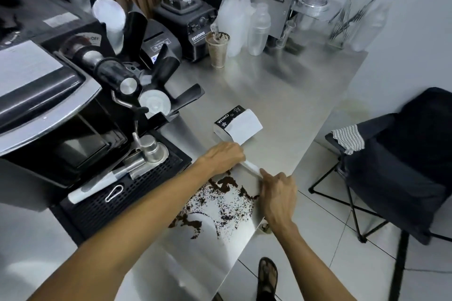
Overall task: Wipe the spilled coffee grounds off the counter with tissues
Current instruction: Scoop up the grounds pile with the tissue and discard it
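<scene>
Your left hand [226,156] is on the steel counter [281,95], just in front of the tissue pack [238,124], with the fingers curled down over one end of a white tissue [250,167]. Your right hand [277,194] is near the counter's right edge, and its fingers close on the other end of the same tissue. So the tissue is stretched between your two hands as a narrow white strip, low over the counter; I cannot tell if it touches the surface.

The spilled coffee grounds [220,203] lie on the counter on your side of the tissue, between your two forearms. The thickest dark clumps are just beside the tissue strip, close under your left wrist and touching the area beside your right-hand knuckles. From there the grounds spread toward you as a thinner scatter, with another dark patch near your left forearm. A few grounds also sit at the counter's edge under your right wrist.

The tissue pack is black with white stars, and one white sheet stands out of its top. It lies just beyond your left hand. To your left, the espresso machine [61,95] and its drip tray [127,190] stand beside the spill. A paper cup [217,50] with brown stains stands well apart, at the far side of the counter.
</scene>
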Tool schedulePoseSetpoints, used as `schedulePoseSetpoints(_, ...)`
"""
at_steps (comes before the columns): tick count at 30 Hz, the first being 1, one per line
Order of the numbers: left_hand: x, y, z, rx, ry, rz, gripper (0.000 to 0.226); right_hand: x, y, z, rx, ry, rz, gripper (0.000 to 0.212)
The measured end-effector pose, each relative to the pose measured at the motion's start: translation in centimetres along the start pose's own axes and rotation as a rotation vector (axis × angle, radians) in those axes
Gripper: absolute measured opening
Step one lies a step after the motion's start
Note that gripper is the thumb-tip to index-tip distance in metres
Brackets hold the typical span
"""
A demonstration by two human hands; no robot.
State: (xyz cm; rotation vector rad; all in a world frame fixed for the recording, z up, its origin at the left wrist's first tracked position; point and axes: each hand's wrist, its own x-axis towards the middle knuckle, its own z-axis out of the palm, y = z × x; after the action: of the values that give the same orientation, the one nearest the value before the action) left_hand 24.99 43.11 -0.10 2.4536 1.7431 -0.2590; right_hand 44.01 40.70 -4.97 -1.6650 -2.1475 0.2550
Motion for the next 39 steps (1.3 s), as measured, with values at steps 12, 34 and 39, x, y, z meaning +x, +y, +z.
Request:
schedulePoseSetpoints(12, -2.0, -2.5, -0.2, -0.227, -0.039, -0.041, 0.017, -0.9, -2.9, -0.1, 0.098, 0.005, -0.057, 0.028)
schedulePoseSetpoints(34, -1.5, -1.0, 0.8, -0.260, -0.066, 0.044, 0.012, -7.0, -7.4, 1.7, 0.076, -0.068, 0.166, 0.023)
schedulePoseSetpoints(39, -1.6, -2.7, 1.0, -0.254, -0.021, 0.001, 0.026, -4.7, -5.6, 1.1, 0.176, 0.024, 0.157, 0.028)
